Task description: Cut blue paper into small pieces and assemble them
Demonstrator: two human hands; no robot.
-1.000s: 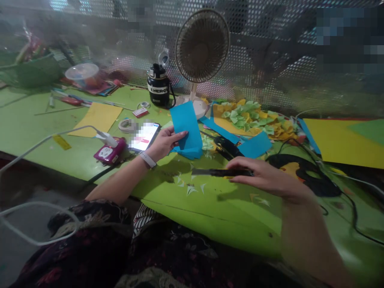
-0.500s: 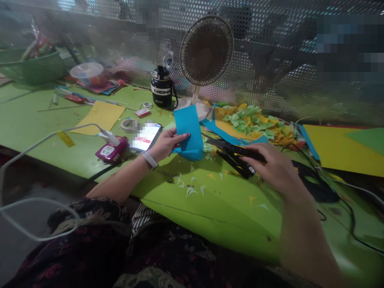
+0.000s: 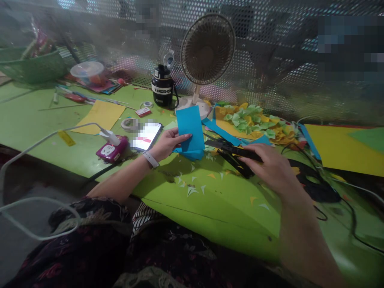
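My left hand (image 3: 169,145) pinches a folded sheet of bright blue paper (image 3: 189,129) upright at its lower edge, with a loose blue flap (image 3: 187,154) below. To its right, my right hand (image 3: 270,166) grips a pair of black scissors (image 3: 231,154), and the scissors' two arms spread apart toward the blue paper without touching it. Small cut paper scraps (image 3: 192,191) lie on the green tabletop (image 3: 228,208) under my hands.
A phone (image 3: 147,137) with a blurred screen, a tape roll (image 3: 129,124) and a pink power socket (image 3: 108,152) sit left of my hands. Behind stand a black bottle (image 3: 162,86), a fan (image 3: 207,49) and a heap of yellow-green paper pieces (image 3: 249,124). A yellow sheet (image 3: 342,148) lies right.
Since a second ago, my right hand has moved up and left with the scissors, closer to the blue paper. The head view has shifted slightly; my left hand has barely moved.
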